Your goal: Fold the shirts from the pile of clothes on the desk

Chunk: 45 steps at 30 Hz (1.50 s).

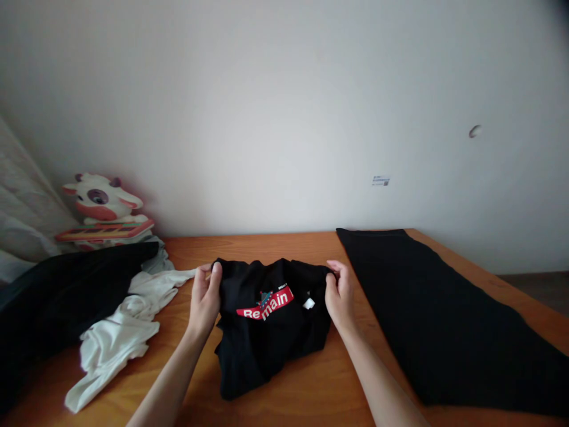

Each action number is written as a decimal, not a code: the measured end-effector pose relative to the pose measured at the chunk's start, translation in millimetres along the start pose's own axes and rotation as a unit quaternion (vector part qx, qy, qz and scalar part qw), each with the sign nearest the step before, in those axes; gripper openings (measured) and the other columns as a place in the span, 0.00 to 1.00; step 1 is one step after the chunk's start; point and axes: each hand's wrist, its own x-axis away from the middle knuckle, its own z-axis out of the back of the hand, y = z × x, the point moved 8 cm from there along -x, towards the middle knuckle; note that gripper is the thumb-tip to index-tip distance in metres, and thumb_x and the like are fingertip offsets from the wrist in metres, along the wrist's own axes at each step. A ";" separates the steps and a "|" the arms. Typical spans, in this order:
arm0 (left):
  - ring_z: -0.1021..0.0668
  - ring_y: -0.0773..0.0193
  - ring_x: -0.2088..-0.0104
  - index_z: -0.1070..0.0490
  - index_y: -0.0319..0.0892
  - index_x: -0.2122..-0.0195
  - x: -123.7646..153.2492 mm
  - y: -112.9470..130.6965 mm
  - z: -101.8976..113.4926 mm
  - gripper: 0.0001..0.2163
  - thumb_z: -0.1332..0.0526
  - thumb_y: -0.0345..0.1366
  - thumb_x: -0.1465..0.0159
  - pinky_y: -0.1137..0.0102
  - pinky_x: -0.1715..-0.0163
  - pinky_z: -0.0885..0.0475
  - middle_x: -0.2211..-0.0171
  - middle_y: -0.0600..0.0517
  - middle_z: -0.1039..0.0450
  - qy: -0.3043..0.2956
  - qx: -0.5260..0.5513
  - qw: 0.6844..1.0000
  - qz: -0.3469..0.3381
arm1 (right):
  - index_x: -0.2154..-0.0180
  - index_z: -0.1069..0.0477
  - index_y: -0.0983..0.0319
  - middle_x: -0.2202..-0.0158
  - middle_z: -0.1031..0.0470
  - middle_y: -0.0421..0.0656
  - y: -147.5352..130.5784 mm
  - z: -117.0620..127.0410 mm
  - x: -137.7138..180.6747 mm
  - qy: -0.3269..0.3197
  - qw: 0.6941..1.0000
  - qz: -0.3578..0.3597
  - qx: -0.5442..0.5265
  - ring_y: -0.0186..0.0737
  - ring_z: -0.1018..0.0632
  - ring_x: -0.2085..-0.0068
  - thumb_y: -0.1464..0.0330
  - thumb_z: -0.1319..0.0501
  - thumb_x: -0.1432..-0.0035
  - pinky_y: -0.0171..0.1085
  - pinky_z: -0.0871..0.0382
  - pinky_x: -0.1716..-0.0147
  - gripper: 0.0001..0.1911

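Between my hands is a black T-shirt (271, 350) with a red printed band reading "Remain" and a small white label at its right. My left hand (207, 295) pinches its upper left edge between thumb and fingers. At the upper right edge, my right hand (339, 295) grips the cloth the same way. The top edge is stretched between them, while the lower part hangs in folds close over the wooden table (249, 243). Whether its bottom touches the wood, I cannot tell.
White crumpled clothing (118, 332) and dark clothing (66, 296) lie at the left. Behind them stands a cow-shaped toy keyboard (106, 207). A long black cloth (427, 314) is spread flat along the right side. The wall (267, 118) borders the table's far edge.
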 end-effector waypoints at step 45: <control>0.26 0.62 0.89 0.31 0.39 0.64 19.4 -38.0 5.5 0.07 0.40 0.39 0.37 0.79 0.92 0.43 0.83 0.48 0.22 -0.434 0.211 0.830 0.279 | 0.83 0.37 0.58 0.95 0.54 0.27 36.3 2.5 10.5 -0.251 0.743 -0.403 -0.472 0.24 0.52 0.91 0.60 0.29 0.52 0.27 0.54 0.89 0.21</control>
